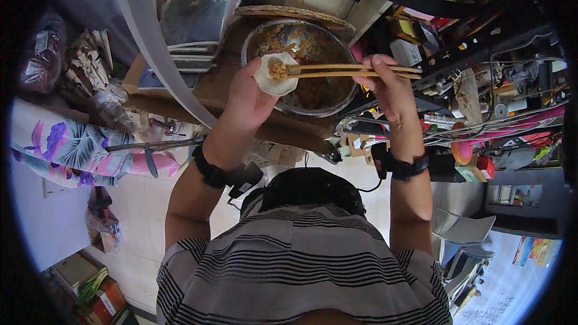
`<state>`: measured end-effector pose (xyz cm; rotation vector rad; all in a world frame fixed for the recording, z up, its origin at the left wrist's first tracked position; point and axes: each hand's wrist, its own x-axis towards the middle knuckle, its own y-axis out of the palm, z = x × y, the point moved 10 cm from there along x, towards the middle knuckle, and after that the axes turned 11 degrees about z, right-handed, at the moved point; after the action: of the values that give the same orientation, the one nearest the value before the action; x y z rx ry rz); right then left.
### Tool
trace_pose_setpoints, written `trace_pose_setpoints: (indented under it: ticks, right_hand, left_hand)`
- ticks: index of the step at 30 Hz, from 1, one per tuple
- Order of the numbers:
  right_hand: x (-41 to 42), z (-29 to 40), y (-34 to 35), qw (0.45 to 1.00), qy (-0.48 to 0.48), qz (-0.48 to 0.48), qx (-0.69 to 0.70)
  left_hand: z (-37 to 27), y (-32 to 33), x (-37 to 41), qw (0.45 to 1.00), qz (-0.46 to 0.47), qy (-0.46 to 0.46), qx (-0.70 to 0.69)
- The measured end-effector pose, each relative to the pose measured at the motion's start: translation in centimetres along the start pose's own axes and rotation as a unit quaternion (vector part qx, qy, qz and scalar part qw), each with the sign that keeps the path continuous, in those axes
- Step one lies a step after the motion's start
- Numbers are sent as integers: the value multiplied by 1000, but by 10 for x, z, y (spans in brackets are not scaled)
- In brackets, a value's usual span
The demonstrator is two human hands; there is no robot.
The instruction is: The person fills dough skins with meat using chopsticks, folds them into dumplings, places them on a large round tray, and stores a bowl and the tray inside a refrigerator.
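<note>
A round, pale dough wrapper (273, 88) lies on my left hand (249, 99), held by its fingers and palm. At its middle sits a small lump of brownish filling (278, 71). My right hand (389, 83) grips a pair of wooden chopsticks (343, 70), whose tips touch the filling from the right. Beneath both hands stands a large round metal bowl (316, 112), its inside smeared with brown and orange filling. The bowl's left edge is partly hidden by the wrapper and my left hand.
Behind the bowl rests a round woven tray (295, 11). Plastic-wrapped flat panels (196, 20) are stacked at the back left. A curved pale band (149, 45) crosses the view left of my left arm. Crowded shelves with cables (492, 131) stand on the right.
</note>
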<state>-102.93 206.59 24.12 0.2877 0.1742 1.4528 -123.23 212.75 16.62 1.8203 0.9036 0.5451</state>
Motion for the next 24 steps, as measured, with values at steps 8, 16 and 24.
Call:
trace_pose_setpoints:
  ticks: [8,16,24]
  right_hand:
    - [-5,42,-16,992,-86,-58,-77]
    - [4,-27,-41,981,43,-79,-171]
    - [12,-49,-51,981,65,-72,-166]
  left_hand:
    - [-16,-19,6,999,44,19,-20]
    - [-18,-10,4,990,135,0,-49]
    - [-16,-11,2,994,95,-19,-49]
